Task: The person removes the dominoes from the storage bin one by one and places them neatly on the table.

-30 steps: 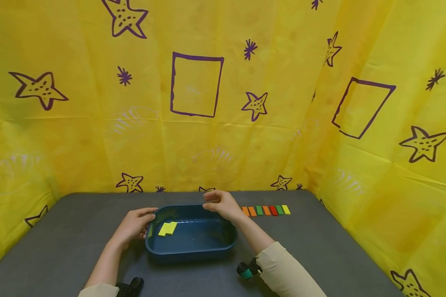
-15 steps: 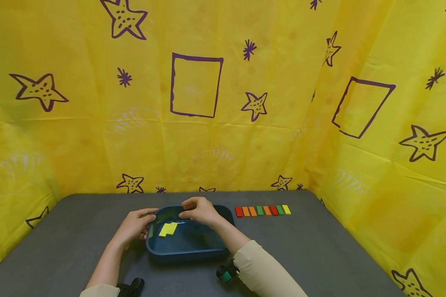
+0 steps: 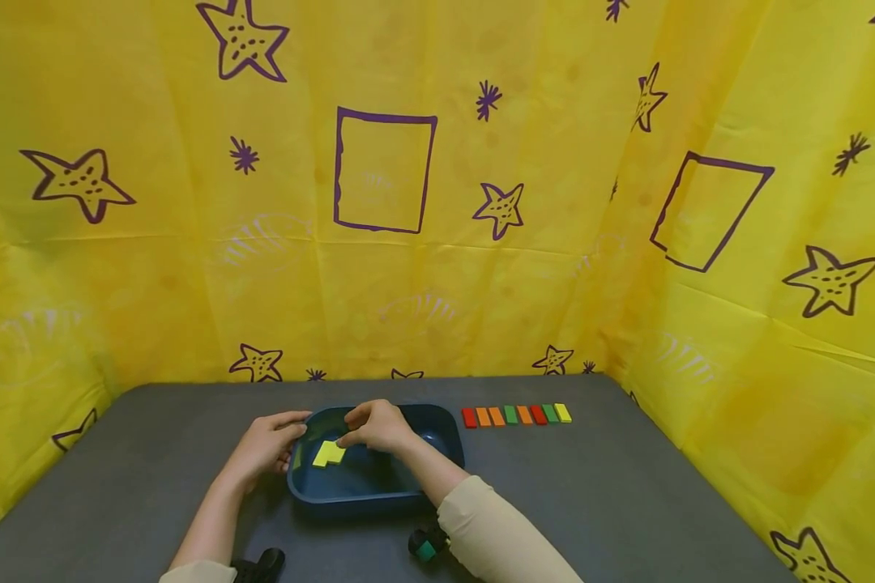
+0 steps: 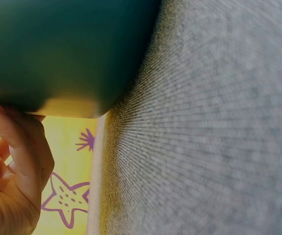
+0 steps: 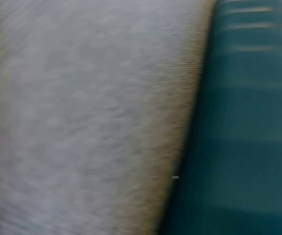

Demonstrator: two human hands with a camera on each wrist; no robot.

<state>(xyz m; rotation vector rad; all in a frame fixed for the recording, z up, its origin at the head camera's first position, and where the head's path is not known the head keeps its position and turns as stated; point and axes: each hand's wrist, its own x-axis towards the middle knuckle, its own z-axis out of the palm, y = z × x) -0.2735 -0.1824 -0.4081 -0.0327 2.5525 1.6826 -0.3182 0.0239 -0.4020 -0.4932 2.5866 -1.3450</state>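
Observation:
A dark blue plastic bin stands on the grey table. My left hand holds its left end, thumb at the rim and fingers against the outside; the left wrist view shows the curled fingers at the bin's wall. Inside, toward the left, lie flat yellow tiles, edges touching. My right hand reaches over the bin from the right, thumb and fingers apart, the thumb tip right at the right-hand yellow tile. Only the bin's side and table surface show in the right wrist view.
A row of red, orange, green and yellow tiles lies on the table right of the bin. A yellow curtain with purple stars stands behind and at the sides. Dark wrist devices sit under the sleeves.
My right hand has moved left and down, from the bin's far right rim to the yellow tiles inside, uncovering the red tile at the row's left end. The left hand stays put.

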